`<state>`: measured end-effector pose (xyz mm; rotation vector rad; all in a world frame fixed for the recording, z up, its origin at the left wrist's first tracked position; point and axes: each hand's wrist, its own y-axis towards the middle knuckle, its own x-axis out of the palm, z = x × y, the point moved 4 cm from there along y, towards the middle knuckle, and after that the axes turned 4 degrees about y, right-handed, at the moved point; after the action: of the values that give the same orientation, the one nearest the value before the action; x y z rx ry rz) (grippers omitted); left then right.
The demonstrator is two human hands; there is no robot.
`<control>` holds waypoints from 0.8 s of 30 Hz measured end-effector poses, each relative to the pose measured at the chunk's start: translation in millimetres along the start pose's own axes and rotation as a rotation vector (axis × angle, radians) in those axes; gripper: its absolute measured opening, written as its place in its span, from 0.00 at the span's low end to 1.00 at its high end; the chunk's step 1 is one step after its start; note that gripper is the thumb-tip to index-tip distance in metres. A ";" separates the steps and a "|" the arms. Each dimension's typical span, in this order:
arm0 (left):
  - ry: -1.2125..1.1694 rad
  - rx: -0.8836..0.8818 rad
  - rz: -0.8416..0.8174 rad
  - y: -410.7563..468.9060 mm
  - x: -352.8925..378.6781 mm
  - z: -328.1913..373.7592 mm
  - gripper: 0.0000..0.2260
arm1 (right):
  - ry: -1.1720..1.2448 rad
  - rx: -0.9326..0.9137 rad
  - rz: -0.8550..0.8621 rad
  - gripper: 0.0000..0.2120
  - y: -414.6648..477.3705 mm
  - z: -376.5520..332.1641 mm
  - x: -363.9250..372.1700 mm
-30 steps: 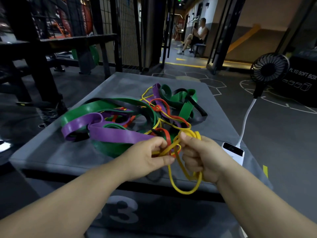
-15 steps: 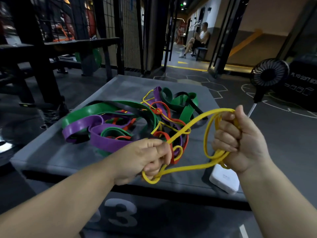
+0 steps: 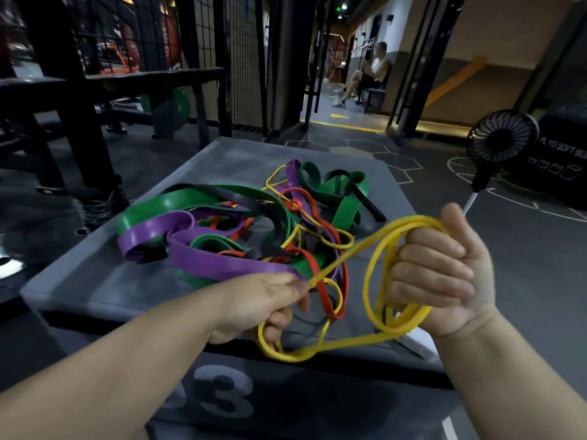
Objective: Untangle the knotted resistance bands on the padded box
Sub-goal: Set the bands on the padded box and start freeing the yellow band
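Observation:
A tangle of resistance bands (image 3: 241, 230) lies on top of the grey padded box (image 3: 95, 281): wide green, purple and black bands, with thin red and yellow ones woven through. A thin yellow band (image 3: 368, 249) is lifted clear of the pile and stretched between my hands. My right hand (image 3: 444, 271) grips several coils of it in a fist above the box's front right corner. My left hand (image 3: 263, 303) pinches the same band near the front edge, where its lower loop hangs over the box's face.
A white power bank (image 3: 419, 344) lies at the box's front right corner, mostly behind my right hand. A black fan (image 3: 502, 138) stands on the floor at right beside a black soft box. Black racks fill the left. A person sits far down the corridor.
My right hand has pulled the yellow band up and to the right, out of the pile, and stretched it away from my left hand. The left hand stayed near the front edge.

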<state>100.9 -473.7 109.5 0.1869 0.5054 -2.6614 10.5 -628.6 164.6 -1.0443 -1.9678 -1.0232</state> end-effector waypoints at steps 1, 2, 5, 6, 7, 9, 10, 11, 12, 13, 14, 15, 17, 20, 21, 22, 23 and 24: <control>-0.003 -0.017 -0.003 0.4 -0.2 -1.9 0.12 | 0.025 -0.026 -0.024 0.19 0.6 -1.6 3.9; -0.009 -0.030 -0.009 0.9 0.1 -3.1 0.10 | 0.041 -0.052 -0.032 0.19 0.8 -3.5 5.9; -0.087 -0.020 -0.027 1.9 2.6 -3.5 0.07 | 0.033 -0.117 0.014 0.21 -1.0 -10.3 1.3; -0.109 -0.006 -0.017 2.1 3.3 -2.5 0.08 | 0.017 -0.154 0.036 0.21 -2.2 -13.1 -2.6; -0.103 0.020 0.003 2.5 3.6 -1.4 0.08 | 0.003 -0.191 0.061 0.19 -3.0 -15.7 -6.9; -0.047 0.091 0.046 3.4 4.0 1.4 0.07 | 0.010 -0.246 0.098 0.17 -4.6 -21.9 -15.0; -0.032 0.119 0.053 3.9 4.6 2.2 0.06 | 0.027 -0.272 0.108 0.16 -5.9 -26.0 -17.7; -0.039 0.127 0.042 4.3 5.7 1.8 0.05 | 0.050 -0.301 0.116 0.15 -8.1 -31.8 -19.7; -0.061 0.115 0.012 4.1 6.9 1.0 0.05 | 0.074 -0.333 0.124 0.15 -11.4 -38.8 -21.3; -0.072 0.096 -0.039 3.3 8.6 0.1 0.05 | 0.092 -0.369 0.131 0.14 -15.2 -46.3 -21.9; -0.052 0.072 -0.097 2.0 10.5 -0.1 0.05 | 0.103 -0.408 0.137 0.14 -19.2 -53.3 -22.3; -0.002 0.049 -0.144 1.1 11.3 -0.6 0.05 | 0.108 -0.451 0.150 0.14 -22.6 -59.2 -22.4; 0.117 0.029 -0.175 -0.4 8.7 0.1 0.06 | 0.085 -0.556 0.222 0.13 -27.6 -66.4 -22.0; 0.229 0.047 -0.187 -5.1 4.7 4.7 0.07 | 0.002 -0.700 0.337 0.13 -31.0 -67.6 -15.6; 0.250 0.056 -0.207 -8.1 6.5 7.3 0.08 | -0.039 -0.729 0.377 0.14 -30.0 -66.2 -12.9; 0.264 0.068 -0.230 -11.4 9.4 10.8 0.09 | -0.098 -0.744 0.432 0.16 -27.9 -64.5 -11.8; 0.269 0.086 -0.250 -14.4 12.9 14.1 0.10 | -0.179 -0.746 0.502 0.19 -24.1 -61.0 -12.1; 0.257 0.108 -0.269 -17.1 16.6 18.0 0.10 | -0.277 -0.732 0.572 0.22 -19.4 -56.2 -13.6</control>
<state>77.6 -472.4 128.2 0.5332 0.4955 -2.9472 10.7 -689.1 173.1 -2.0896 -1.3241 -1.3305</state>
